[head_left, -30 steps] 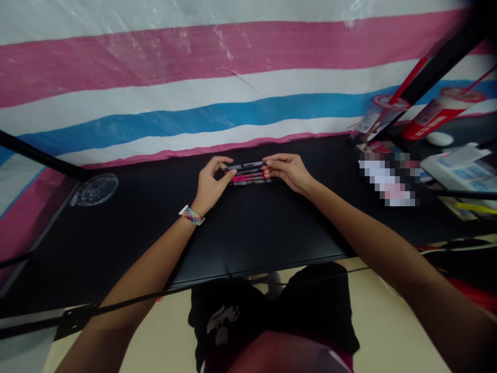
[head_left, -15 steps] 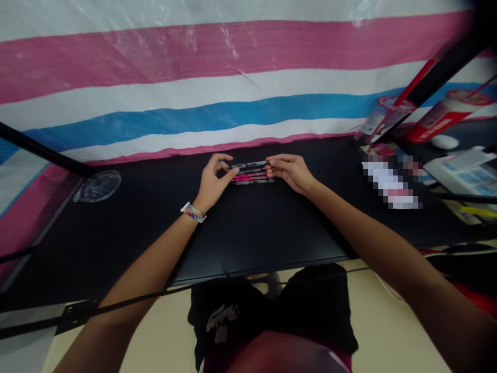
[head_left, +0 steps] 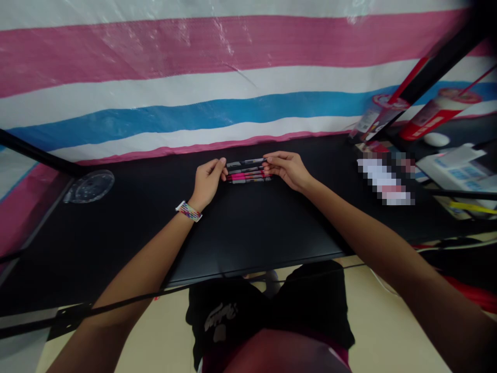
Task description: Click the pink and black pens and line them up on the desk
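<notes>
Several slim pens (head_left: 248,176), some dark and some pink, lie side by side over the black table (head_left: 248,223). At the far side of the row is a dark pen (head_left: 246,163). My left hand (head_left: 210,177), with a patterned band at the wrist, pinches the left ends, thumb on top. My right hand (head_left: 286,168) has its fingers closed round the right ends, thumb and forefinger on the dark pen. The fingers partly hide the pen ends.
A clear plastic lid (head_left: 90,186) lies at the left. To the right stand two drink cups (head_left: 378,118) with red straws, a white rounded object (head_left: 436,139), a blurred-out packet and papers. A striped sheet (head_left: 233,111) hangs behind the table.
My left fingers have drawn together at the pens' left ends, with the thumb pulled back to the left, showing more of the dark pen. The view has shifted slightly.
</notes>
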{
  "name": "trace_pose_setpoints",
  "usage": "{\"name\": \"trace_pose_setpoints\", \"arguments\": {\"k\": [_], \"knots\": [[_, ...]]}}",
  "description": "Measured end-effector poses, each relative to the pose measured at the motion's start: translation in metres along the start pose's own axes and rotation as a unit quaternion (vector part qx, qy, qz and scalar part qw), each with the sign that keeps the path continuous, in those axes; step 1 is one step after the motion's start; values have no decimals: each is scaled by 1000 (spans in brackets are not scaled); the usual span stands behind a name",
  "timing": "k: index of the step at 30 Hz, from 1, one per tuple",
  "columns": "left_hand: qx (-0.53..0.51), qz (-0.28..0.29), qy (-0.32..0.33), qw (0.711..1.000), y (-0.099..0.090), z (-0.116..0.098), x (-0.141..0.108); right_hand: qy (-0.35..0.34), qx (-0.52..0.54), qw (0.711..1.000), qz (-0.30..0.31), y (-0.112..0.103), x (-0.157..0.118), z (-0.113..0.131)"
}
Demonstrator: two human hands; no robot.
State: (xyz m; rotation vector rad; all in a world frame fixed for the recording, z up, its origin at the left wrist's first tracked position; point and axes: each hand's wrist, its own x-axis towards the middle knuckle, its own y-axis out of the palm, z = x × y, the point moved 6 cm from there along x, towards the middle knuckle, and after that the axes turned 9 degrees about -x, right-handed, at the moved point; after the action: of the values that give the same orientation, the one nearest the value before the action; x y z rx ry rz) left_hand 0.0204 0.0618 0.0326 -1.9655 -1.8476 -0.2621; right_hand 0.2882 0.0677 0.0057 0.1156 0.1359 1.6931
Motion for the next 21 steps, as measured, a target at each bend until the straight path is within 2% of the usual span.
{"name": "trace_pose_setpoints", "arguments": {"k": [6, 15, 21], "knots": [[-6, -16, -3, 1000, -4, 3, 0, -16, -8, 1000, -15, -2, 1, 0], [-54, -49, -2, 997, -9, 10, 1, -43, -42, 992, -110, -18, 4, 2], [-56, -66, 5, 996, -11, 13, 1, -50, -39, 989, -137, -22, 6, 2]]}}
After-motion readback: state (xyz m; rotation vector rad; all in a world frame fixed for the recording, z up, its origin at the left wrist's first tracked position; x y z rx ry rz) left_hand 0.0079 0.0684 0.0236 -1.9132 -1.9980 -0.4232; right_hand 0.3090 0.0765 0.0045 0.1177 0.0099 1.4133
